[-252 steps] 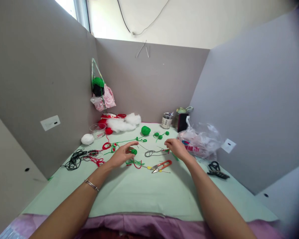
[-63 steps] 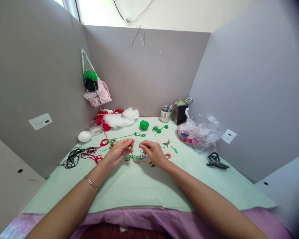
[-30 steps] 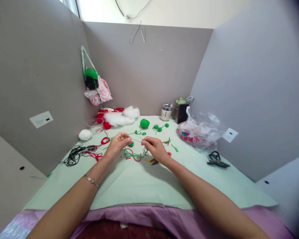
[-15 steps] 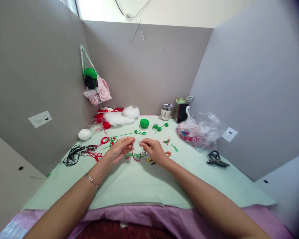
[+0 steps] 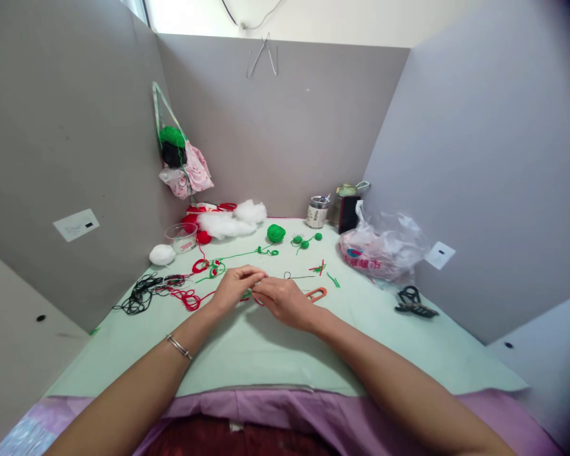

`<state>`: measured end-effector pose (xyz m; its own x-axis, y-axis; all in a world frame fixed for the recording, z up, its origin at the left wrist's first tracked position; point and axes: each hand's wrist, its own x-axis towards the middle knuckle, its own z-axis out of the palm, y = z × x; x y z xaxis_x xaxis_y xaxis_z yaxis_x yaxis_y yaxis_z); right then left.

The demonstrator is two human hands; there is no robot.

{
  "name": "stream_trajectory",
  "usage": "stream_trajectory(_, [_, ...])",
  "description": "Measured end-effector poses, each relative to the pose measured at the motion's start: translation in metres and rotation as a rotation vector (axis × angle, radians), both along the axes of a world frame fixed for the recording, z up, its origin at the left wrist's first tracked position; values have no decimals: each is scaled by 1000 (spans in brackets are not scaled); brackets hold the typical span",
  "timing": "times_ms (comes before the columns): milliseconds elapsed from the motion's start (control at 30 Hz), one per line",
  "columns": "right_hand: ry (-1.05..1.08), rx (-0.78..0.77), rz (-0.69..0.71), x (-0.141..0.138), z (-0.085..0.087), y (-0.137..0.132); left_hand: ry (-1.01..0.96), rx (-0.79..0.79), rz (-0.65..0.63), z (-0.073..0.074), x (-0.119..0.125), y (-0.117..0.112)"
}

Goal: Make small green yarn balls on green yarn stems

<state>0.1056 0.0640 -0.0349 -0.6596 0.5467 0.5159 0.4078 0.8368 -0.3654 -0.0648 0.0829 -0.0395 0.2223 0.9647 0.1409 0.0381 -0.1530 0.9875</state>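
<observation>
Over the middle of the table, my left hand (image 5: 237,288) and my right hand (image 5: 285,301) meet at the fingertips. Both are closed in a pinch; what lies between the fingers is too small and covered to make out. A thin black thread (image 5: 300,277) with a loop shows just beyond my right hand. An orange loop-shaped piece (image 5: 318,294) lies beside that hand, partly hidden. Red yarn (image 5: 190,300) and small green and red pieces (image 5: 215,269) are near my left hand. Bits of yarn under the hands are mostly covered.
Tangled black yarn (image 5: 140,297), a white ball (image 5: 162,255) and a clear tub (image 5: 181,239) sit left. White stuffing (image 5: 228,225), a green yarn ball (image 5: 276,234) and a can (image 5: 317,213) stand behind. A plastic bag (image 5: 380,250) and black claw clip (image 5: 415,304) are right.
My hands have come together; the thin strand seen between them is now covered. My right hand has shifted left and turned over it, showing more of the orange piece and the black thread.
</observation>
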Motion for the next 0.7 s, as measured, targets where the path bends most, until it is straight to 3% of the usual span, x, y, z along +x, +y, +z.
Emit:
stream_trajectory(67, [90, -75, -33, 1, 4, -1, -13, -13, -38, 0, 1, -1])
stream_trajectory(200, [319, -230, -229, 9, 10, 7, -314, -231, -148, 8, -3, -2])
stream_trajectory(267, [352, -227, -282, 12, 8, 12, -444, -279, -174, 13, -7, -2])
stream_trajectory(367, [259, -113, -214, 9, 1, 11, -518, -273, -150, 15, -9, -1])
stream_trajectory(533, [75, 70, -85, -1, -3, -1, -325, -179, -99, 6, -4, -2])
stream_trajectory(700, [236, -80, -175, 7, 4, 6, 87, 205, 14, 0, 0, -6])
